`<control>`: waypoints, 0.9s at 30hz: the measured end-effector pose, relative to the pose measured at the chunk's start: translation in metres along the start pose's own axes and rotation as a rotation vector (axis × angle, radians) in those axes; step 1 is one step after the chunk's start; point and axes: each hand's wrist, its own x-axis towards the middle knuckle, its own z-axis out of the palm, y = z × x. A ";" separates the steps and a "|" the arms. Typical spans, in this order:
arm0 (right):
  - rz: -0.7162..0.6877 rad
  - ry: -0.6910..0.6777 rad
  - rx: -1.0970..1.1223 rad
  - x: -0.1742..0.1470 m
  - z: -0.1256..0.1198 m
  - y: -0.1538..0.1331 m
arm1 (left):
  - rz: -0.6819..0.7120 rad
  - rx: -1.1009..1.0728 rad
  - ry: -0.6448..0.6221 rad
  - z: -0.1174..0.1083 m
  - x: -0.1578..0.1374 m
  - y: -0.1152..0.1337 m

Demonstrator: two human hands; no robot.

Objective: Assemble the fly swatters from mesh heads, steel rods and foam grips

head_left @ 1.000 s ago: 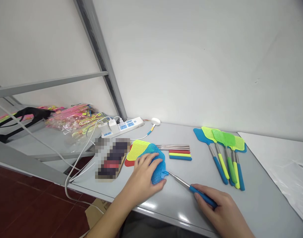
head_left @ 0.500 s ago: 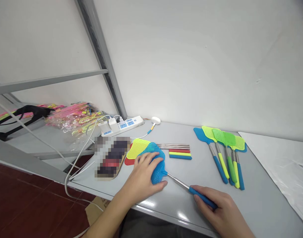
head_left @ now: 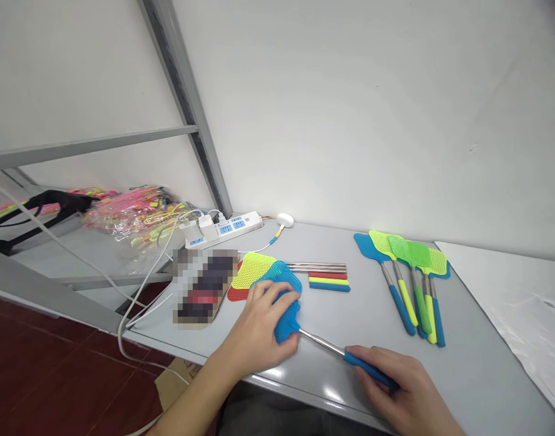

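A blue fly swatter [head_left: 287, 327] with a thin metal rod lies slantwise between my hands, low over the table. My left hand [head_left: 264, 321] grips its perforated head, fingers on top and thumb at the near edge. The swatter's blue grip sits in my right hand [head_left: 395, 378], fingers wrapped round it. Just beyond my left hand are another blue swatter head [head_left: 281, 270], a yellow head [head_left: 252, 270] and a red head [head_left: 238, 295], overlapping. Metal rods [head_left: 322, 267] lie behind, beside loose red, yellow and blue handle grips [head_left: 329, 282].
Several whole fly swatters [head_left: 407, 290] lie fanned at the right, near a white plastic sheet [head_left: 504, 297]. A power strip [head_left: 234, 227] with cables and a pixelated item [head_left: 207, 290] are at the left. Bagged colourful goods [head_left: 136, 212] rest beyond the metal frame [head_left: 186, 109].
My left thumb has closed in against the swatter head, and the head has tilted and shifted slightly towards me. My right hand has barely moved, still holding the handle.
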 end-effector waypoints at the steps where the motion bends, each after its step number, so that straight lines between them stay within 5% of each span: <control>1: -0.006 -0.004 -0.004 -0.001 0.000 0.000 | 0.006 0.009 0.012 0.001 -0.001 0.000; 10: -0.026 0.028 -0.048 -0.006 0.001 0.002 | 0.030 -0.015 0.250 -0.002 -0.005 -0.006; 17: 0.020 -0.014 0.006 -0.003 0.002 0.005 | -0.269 -0.573 0.660 0.004 0.003 -0.018; 20: 0.044 -0.023 0.009 -0.002 0.004 0.007 | -0.325 -0.683 0.654 0.009 0.007 -0.021; 27: 0.132 0.035 -0.012 -0.002 0.003 0.002 | -0.332 -0.400 0.589 0.009 0.007 -0.017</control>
